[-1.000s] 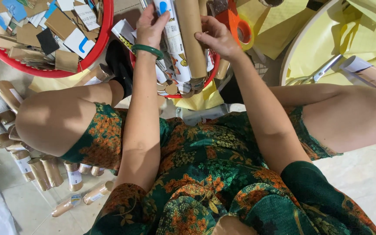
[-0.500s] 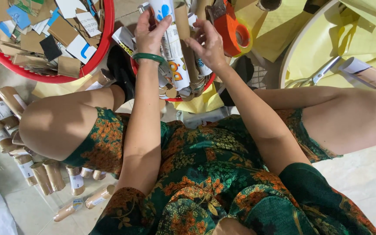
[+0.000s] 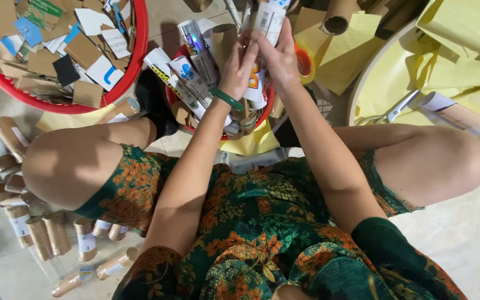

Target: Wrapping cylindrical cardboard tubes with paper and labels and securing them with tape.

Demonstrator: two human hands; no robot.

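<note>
— What are the hands on?

— Both meet on one printed cardboard tube, held upright over the small red basket of tubes between the knees. The left hand, with a green bangle at the wrist, has its fingers closed against the tube's side. The right hand wraps it from the other side, fingers clamped round it.

— How would it handle?

— Light, I'd judge, and fairly stiff along its length, but hollow, so a hard squeeze at mid-wall could dent it. The glossy printed wrap looks a little slick.

— Where's the best hold?

— Around the body, spread over several fingers rather than pinched at the open end, where the rim crushes easiest.

— What else is around?

— A big red basin of cardboard scraps to the left, bare brown tubes on the floor by the left knee, yellow paper sheets and scissors to the right.
</note>
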